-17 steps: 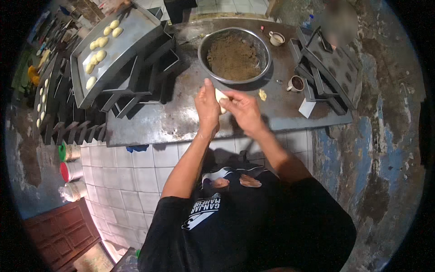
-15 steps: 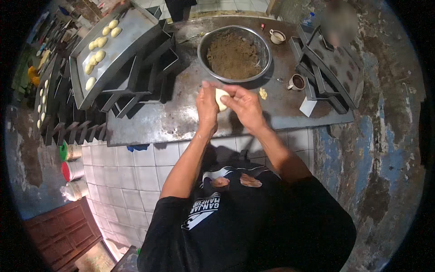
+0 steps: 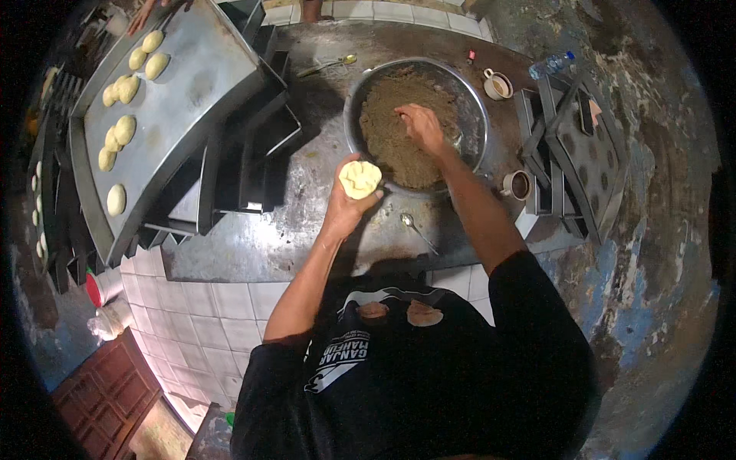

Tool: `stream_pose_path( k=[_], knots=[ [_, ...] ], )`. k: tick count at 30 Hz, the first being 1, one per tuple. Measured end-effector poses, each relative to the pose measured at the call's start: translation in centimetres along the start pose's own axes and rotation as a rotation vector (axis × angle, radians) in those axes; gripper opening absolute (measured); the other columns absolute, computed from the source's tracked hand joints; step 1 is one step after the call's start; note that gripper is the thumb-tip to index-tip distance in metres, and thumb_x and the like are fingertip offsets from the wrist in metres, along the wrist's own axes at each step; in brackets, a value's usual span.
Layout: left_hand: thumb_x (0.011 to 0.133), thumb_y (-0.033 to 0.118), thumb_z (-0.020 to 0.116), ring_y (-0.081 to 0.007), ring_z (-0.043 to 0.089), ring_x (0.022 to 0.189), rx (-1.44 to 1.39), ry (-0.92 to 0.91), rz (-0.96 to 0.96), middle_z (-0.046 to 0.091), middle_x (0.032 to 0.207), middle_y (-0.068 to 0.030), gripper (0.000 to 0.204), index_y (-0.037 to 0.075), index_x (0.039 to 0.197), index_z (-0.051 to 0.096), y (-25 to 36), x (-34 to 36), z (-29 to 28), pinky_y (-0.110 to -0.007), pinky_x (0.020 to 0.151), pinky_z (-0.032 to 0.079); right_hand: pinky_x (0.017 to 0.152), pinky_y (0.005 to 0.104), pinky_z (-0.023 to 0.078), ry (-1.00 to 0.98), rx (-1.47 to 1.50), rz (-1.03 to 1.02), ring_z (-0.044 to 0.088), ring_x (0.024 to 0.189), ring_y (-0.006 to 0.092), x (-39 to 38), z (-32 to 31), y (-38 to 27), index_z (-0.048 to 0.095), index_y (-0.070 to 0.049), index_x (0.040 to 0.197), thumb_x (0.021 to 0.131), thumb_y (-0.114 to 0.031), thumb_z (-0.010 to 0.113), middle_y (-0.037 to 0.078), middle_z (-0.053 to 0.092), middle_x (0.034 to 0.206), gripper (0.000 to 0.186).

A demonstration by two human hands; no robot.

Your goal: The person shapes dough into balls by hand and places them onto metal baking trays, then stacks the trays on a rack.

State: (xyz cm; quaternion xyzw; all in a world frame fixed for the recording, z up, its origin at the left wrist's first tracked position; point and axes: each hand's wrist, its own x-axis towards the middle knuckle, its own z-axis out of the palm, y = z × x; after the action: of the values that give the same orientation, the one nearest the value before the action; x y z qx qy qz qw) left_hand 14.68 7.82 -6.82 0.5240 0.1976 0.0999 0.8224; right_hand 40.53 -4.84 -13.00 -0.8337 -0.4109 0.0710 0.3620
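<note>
Filling step: left hand (image 3: 346, 211) cupped around dough disc (image 3: 360, 179); right hand (image 3: 420, 126) pinching brown filling (image 3: 391, 146) in bowl (image 3: 475, 107); next, likely carry pinch onto dough.

A dark, worn metal bench (image 3: 253, 245) fills the middle, fronted below by white tiles (image 3: 207, 322); at the top edge more pale tiles (image 3: 368, 9) run behind it. To the right the floor (image 3: 652, 253) is rough, mottled grey with blue patches; at lower left stands a brown wooden cabinet (image 3: 100, 391); light falls brightest on the bench, the edges dim.
</note>
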Motion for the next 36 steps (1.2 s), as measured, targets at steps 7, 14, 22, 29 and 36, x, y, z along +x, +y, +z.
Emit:
stream_pose_path(
  k=[7,14,22,29,36],
  knots=[
    [0.076,-0.007,0.079,-0.0128,0.06,0.108,0.083,-0.029,-0.073,0.061,0.117,-0.0047,0.077,0.006,0.142,0.041,0.0,5.6,-2.5,-0.028,0.097,0.049,0.082,0.0445,0.054,-0.046,-0.171,-0.138,0.065,0.097,0.0387,0.3,5.5,4.7,0.063,-0.004,0.122,0.088,-0.005,0.059,0.018,0.067,0.113,0.035],
    [0.077,0.001,0.082,-0.0152,0.062,0.104,0.208,0.139,0.088,0.064,0.112,-0.0074,0.07,0.005,0.136,0.044,1.8,4.7,-2.9,-0.03,0.095,0.05,0.085,0.046,0.052,-0.007,-0.109,-0.219,0.063,0.095,0.0414,-1.1,4.9,2.1,0.064,-0.004,0.116,0.087,-0.011,0.065,0.017,0.067,0.109,0.03],
    [0.081,0.011,0.083,-0.0185,0.066,0.1,0.608,0.126,0.219,0.07,0.106,-0.0096,0.046,0.004,0.118,0.058,1.6,1.1,-1.5,-0.032,0.089,0.052,0.094,0.0312,0.053,-0.491,1.171,0.531,0.065,0.102,0.0183,-3.8,-3.0,-6.4,0.055,0.0,0.127,0.098,-0.011,0.063,0.01,0.064,0.117,0.032],
    [0.085,0.02,0.079,-0.044,0.068,0.092,0.752,0.135,0.311,0.067,0.096,-0.0225,0.045,0.004,0.109,0.045,-2.4,-0.1,7.9,-0.046,0.075,0.053,0.095,0.0306,0.052,-0.023,0.093,0.017,0.06,0.118,0.019,-16.3,-6.0,-15.9,0.042,0.001,0.143,0.095,-0.01,0.062,0.017,0.059,0.136,0.054],
    [0.075,0.013,0.088,-0.0207,0.065,0.102,0.519,-0.171,0.28,0.065,0.111,-0.0149,0.068,0.004,0.126,0.043,-2.3,-7.3,13.2,-0.033,0.086,0.053,0.08,0.0353,0.056,0.178,0.605,0.402,0.069,0.093,0.0233,-22.0,-10.5,-13.8,0.047,0.002,0.137,0.092,-0.009,0.065,0.014,0.07,0.103,0.049]
  ],
)
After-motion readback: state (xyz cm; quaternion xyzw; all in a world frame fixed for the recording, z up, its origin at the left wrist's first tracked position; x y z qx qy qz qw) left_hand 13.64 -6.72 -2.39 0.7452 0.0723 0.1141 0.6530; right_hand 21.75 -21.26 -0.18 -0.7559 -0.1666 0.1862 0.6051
